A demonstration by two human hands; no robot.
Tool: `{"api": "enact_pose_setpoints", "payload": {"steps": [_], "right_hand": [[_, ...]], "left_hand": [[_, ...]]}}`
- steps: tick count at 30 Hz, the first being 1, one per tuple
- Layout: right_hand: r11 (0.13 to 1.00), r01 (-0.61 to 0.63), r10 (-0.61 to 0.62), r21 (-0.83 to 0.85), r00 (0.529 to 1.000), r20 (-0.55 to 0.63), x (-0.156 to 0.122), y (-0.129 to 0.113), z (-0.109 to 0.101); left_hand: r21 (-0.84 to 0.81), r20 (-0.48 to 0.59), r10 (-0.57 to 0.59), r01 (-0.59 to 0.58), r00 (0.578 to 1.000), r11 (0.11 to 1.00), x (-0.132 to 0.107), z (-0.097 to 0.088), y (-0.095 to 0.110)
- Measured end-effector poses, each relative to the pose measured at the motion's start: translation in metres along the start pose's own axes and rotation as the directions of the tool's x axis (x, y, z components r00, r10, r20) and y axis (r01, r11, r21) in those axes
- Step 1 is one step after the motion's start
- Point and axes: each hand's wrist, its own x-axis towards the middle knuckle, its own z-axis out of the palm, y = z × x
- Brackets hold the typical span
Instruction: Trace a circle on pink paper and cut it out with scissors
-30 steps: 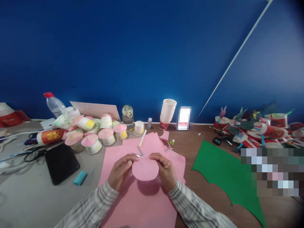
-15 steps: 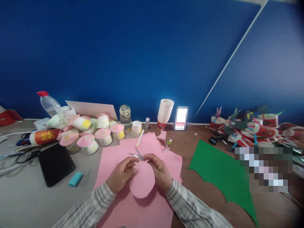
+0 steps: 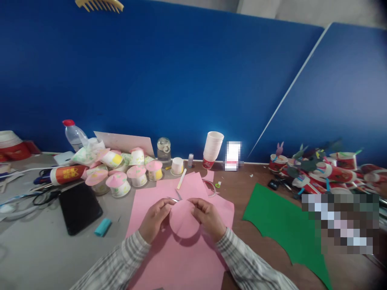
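Between my two hands is a round pink paper disc (image 3: 185, 220), raised a little above the table with its shadow below. My left hand (image 3: 156, 219) pinches its left edge with thumb and fingers. On the right edge my right hand (image 3: 208, 216) has a similar pinch. Just behind the disc, the tips of scissors (image 3: 177, 196) show; their handles are hidden by the paper. Large pink paper sheets (image 3: 151, 257) lie under both hands. A white stick-like tool (image 3: 182, 179) rests on the sheets beyond the scissors.
Paper cups with pink paper tops (image 3: 118, 185) crowd the left, near a black tablet-like slab (image 3: 80, 207) and a turquoise block (image 3: 103, 227). A stack of white cups (image 3: 213, 145) stands at the back. Green paper (image 3: 281, 225) and decorated red cups (image 3: 338, 173) lie right.
The disc has been turned and tilted in my hands, now looking rounder and flatter, and covers more of the scissors. The whole view has shifted slightly, showing a yellow comb at the top.
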Motion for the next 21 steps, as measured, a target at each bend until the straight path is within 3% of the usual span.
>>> {"api": "enact_pose_setpoints", "payload": {"steps": [3,7,10,15,21], "right_hand": [[0.973,0.012,0.008,-0.229,0.996,0.086,0.003,-0.005,-0.003],[0.894,0.054,0.013,-0.445,0.989,0.147,0.012,-0.013,-0.003],[0.809,0.087,-0.045,-0.581,0.995,0.086,0.031,-0.021,-0.008],[0.718,0.081,-0.115,-0.691,0.993,-0.003,0.087,-0.029,-0.012],[0.656,-0.019,-0.132,-0.755,0.981,-0.139,0.133,-0.012,0.024]], "left_hand": [[0.100,0.061,-0.017,0.011,0.998,0.995,0.002,-0.002,0.000],[0.191,0.028,0.018,-0.023,0.999,0.981,0.006,0.000,-0.003],[0.255,-0.009,0.066,-0.062,0.998,0.965,0.006,-0.001,-0.005],[0.416,-0.118,0.187,-0.122,0.975,0.901,0.008,-0.008,-0.010],[0.568,-0.127,0.231,-0.120,0.965,0.814,0.008,-0.013,-0.014]]}}
